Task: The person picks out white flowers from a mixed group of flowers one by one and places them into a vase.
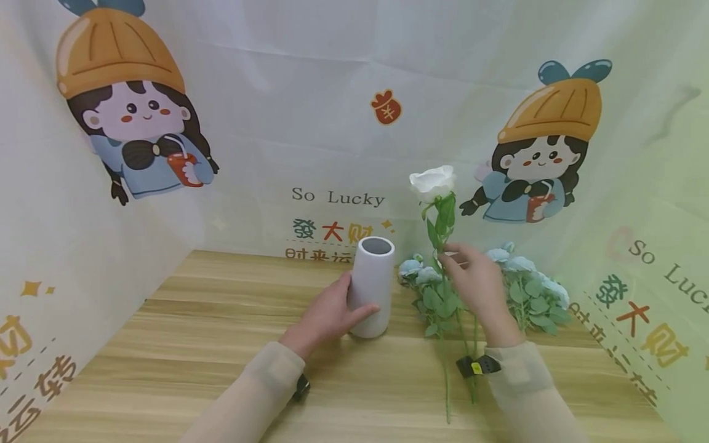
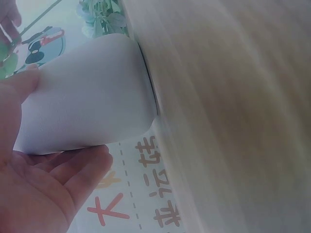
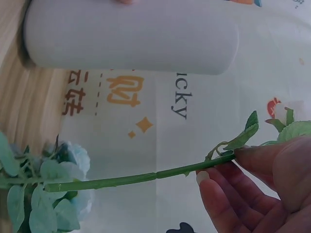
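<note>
A tall white vase point(image 1: 372, 295) stands upright on the wooden table, its round mouth facing up. My left hand point(image 1: 331, 312) holds it from the left side, the thumb across its front and the fingers on the far side. In the left wrist view the vase point(image 2: 92, 92) lies between thumb and fingers. To the right of the vase, my right hand point(image 1: 477, 284) pinches the stem of a white rose point(image 1: 433, 183), which is raised with its bloom at the top. The cut green stem point(image 3: 116, 181) extends past the fingertips in the right wrist view.
Pale blue flowers point(image 1: 421, 271) with green leaves lie on the table behind the right hand, and more blue flowers point(image 1: 534, 283) lie farther right. A printed cloth point(image 1: 266, 123) hangs around the wooden table point(image 1: 221, 320) at the back and sides.
</note>
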The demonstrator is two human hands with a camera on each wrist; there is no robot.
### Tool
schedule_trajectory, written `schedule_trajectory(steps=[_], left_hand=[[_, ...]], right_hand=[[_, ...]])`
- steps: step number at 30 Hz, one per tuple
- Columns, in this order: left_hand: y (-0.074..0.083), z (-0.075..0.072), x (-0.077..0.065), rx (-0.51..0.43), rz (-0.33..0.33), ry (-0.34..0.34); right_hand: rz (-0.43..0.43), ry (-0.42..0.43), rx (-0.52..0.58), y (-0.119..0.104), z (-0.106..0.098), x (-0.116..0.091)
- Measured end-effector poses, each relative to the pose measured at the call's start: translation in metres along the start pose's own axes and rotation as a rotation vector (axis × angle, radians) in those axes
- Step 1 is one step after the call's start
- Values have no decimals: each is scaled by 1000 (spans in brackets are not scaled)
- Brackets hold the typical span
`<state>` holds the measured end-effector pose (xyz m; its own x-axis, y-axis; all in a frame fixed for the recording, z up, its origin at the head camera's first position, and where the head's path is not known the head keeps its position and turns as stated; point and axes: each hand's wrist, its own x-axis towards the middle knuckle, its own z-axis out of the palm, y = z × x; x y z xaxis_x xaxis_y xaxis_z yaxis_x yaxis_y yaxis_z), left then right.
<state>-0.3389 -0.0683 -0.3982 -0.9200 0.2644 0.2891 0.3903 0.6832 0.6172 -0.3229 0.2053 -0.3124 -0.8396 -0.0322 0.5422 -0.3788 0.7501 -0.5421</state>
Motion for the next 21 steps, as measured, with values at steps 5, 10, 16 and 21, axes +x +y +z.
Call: schedule_trajectory(steps=[5,10,16,21], left_hand=[[0,-1,0,-2,-2,0],[0,-1,0,9,4,0],[0,-1,0,13,9,-2],[1,-3,-1,-3,19,0]], right_hand=[[-27,17,51,-10,2,4],[-48,24,94,-17,6,7],[-28,40,129,-26,7,9],[-37,71,158,-38,4,10]])
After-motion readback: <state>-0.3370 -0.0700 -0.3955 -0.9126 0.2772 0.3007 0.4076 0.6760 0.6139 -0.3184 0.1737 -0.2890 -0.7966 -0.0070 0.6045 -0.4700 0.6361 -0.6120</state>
